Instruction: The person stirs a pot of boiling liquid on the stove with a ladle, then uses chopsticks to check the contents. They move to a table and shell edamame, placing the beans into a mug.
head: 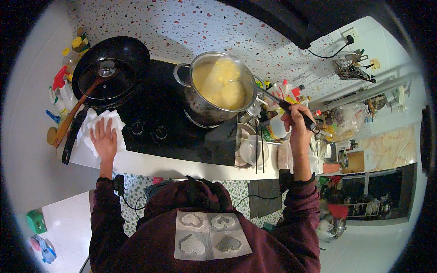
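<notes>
My right hand (297, 120) grips the black handle of a long kitchen utensil (286, 105). Its metal shaft reaches over the rim of a large steel pot (223, 111) on the right of the cooktop; the working end is hidden in the pot. Cloudy liquid (205, 75) fills much of the pot, and yellow pieces of food, apparently corn (227, 70), show in it through haze. With fingers spread, my left hand (103, 138) lies flat on a crumpled white cloth or paper towel (117, 138) at the cooktop's left front corner.
A black frying pan (136, 49) with a glass lid (107, 85) sits on the left of the black cooktop (170, 150). A wooden utensil (70, 123) leans across it. Spray bottles (66, 92) line the left wall. Chopsticks (256, 150), bowls (254, 150) and bottles (276, 94) crowd the right.
</notes>
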A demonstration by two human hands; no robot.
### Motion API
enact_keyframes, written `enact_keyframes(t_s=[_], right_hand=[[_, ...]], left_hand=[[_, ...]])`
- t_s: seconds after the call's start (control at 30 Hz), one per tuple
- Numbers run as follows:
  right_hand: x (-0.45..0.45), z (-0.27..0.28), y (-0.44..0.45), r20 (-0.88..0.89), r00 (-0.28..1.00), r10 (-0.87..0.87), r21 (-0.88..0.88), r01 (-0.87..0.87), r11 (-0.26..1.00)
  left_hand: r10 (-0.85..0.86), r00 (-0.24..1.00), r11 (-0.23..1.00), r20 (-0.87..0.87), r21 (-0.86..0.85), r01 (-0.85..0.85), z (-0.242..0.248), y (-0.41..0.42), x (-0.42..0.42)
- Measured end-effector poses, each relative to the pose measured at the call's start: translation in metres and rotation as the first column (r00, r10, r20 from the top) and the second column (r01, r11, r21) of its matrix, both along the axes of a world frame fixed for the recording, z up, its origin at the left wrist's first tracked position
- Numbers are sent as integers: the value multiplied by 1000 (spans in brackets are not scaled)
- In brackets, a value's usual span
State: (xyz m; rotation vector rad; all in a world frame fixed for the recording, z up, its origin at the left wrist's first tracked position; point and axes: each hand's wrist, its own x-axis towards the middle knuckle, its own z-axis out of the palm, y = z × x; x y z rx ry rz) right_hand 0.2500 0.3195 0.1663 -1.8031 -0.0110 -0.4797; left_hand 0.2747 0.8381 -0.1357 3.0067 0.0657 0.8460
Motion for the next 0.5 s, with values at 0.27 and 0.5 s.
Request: enact_keyframes(t_s=[0.27,0.5], right_hand=[[-11,38,6,146,986,81,-450,-7,893],[-5,33,13,-9,885,465,-959,-140,247]], left_hand=[[-16,1000,999,23,-29,16,5,-2,-3],[-13,999,1000,32,-19,14,4,-2,-1]])
